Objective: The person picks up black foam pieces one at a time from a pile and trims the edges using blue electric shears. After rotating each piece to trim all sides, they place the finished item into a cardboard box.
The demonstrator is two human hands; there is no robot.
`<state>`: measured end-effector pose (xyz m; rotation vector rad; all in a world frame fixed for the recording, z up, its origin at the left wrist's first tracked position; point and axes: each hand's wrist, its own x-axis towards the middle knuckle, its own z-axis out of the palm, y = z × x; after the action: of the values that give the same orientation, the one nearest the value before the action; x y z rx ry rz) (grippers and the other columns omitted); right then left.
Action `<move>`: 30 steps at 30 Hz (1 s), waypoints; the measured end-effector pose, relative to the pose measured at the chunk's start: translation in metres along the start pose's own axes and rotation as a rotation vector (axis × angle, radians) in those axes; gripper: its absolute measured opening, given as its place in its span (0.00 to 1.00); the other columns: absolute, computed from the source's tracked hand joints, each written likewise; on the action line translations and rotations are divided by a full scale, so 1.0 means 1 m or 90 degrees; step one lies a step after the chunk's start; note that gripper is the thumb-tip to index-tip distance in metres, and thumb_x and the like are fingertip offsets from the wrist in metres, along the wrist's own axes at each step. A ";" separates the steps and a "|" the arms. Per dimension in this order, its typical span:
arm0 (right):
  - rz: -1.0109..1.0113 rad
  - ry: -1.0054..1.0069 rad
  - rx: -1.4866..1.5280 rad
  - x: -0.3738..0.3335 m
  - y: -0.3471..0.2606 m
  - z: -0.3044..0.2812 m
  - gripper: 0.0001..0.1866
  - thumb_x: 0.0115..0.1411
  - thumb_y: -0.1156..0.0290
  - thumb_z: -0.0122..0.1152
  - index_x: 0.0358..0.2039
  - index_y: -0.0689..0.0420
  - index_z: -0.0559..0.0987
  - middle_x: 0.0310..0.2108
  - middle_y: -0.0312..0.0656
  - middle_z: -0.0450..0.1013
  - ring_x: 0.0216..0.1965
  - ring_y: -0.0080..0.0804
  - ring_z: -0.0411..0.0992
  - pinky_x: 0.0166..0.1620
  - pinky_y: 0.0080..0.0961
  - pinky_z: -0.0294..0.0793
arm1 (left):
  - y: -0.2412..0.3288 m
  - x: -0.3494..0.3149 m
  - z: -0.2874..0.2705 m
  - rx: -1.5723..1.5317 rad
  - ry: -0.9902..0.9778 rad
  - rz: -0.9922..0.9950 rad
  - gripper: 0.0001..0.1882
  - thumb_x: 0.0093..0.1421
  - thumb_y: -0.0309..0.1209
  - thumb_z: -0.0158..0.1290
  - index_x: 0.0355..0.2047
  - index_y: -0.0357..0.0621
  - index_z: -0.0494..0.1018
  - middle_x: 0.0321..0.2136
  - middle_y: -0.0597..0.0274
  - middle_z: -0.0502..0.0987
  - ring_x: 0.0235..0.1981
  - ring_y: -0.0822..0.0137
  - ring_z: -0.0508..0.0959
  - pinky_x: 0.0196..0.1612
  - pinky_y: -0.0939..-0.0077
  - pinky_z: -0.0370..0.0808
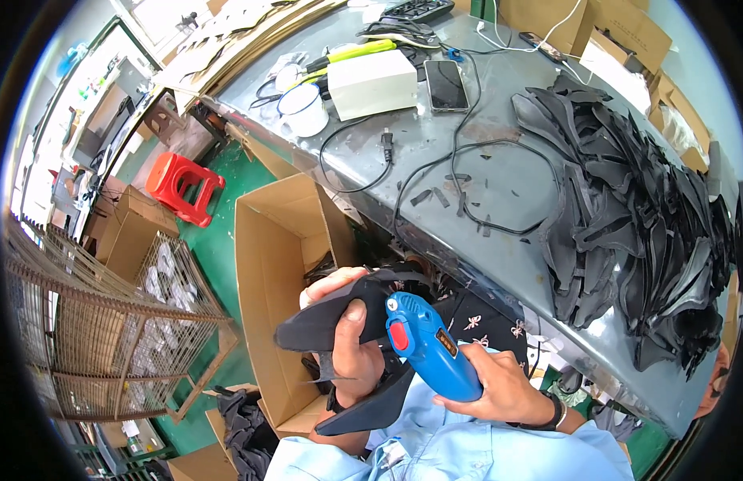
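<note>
My left hand (354, 349) is closed around a curved black foam-like piece (307, 327), its thumb pressed on the near face. A second dark flap of the same material (371, 407) hangs below that hand, and I cannot tell if the two are joined. My right hand (508, 386) grips the handle of a blue handheld power tool (436, 357) with a red button on its side. The head of the tool meets the black piece beside my left fingers; its working tip is hidden there. Below both lies an open cardboard box (263, 264).
On the metal table (347, 152) a big heap of black pieces (628, 216) lies to the right, with scraps and cables nearer the middle. A white box (373, 84), a phone (447, 86) and a mug (303, 110) stand farther back. At left are a red stool (183, 186) and a wire cage (107, 329).
</note>
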<state>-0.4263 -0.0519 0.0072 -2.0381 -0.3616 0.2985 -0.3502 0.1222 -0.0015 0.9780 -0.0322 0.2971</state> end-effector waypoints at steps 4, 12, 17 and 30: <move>-0.042 0.048 -0.086 -0.001 0.001 0.005 0.32 0.43 0.60 0.72 0.42 0.66 0.68 0.27 0.48 0.74 0.25 0.40 0.76 0.30 0.29 0.75 | 0.010 -0.002 0.007 0.005 0.039 -0.009 0.18 0.48 0.24 0.51 0.42 0.38 0.63 0.39 0.51 0.71 0.43 0.62 0.71 0.51 0.68 0.67; -0.067 0.069 -0.215 -0.005 0.005 0.006 0.31 0.41 0.65 0.72 0.43 0.67 0.69 0.26 0.48 0.74 0.24 0.41 0.76 0.30 0.31 0.75 | 0.029 0.009 -0.004 0.145 -0.114 -0.107 0.16 0.51 0.19 0.48 0.41 0.38 0.63 0.39 0.54 0.71 0.42 0.67 0.71 0.50 0.73 0.67; -0.092 0.063 -0.186 -0.005 0.005 0.007 0.31 0.40 0.67 0.72 0.42 0.67 0.69 0.24 0.49 0.74 0.24 0.42 0.76 0.31 0.30 0.75 | 0.033 0.014 -0.011 0.229 -0.197 -0.114 0.13 0.52 0.15 0.46 0.39 0.36 0.64 0.38 0.55 0.73 0.42 0.68 0.73 0.48 0.76 0.68; -0.147 0.055 -0.168 -0.002 -0.005 0.000 0.31 0.39 0.66 0.73 0.40 0.67 0.69 0.20 0.45 0.72 0.21 0.40 0.74 0.28 0.29 0.73 | 0.021 0.018 -0.029 0.341 -0.415 -0.183 0.22 0.49 0.14 0.49 0.47 0.37 0.64 0.39 0.56 0.74 0.41 0.65 0.75 0.47 0.74 0.70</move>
<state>-0.4288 -0.0507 0.0121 -2.2317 -0.6028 0.0196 -0.3419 0.1612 0.0019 1.5603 -0.4198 -0.3057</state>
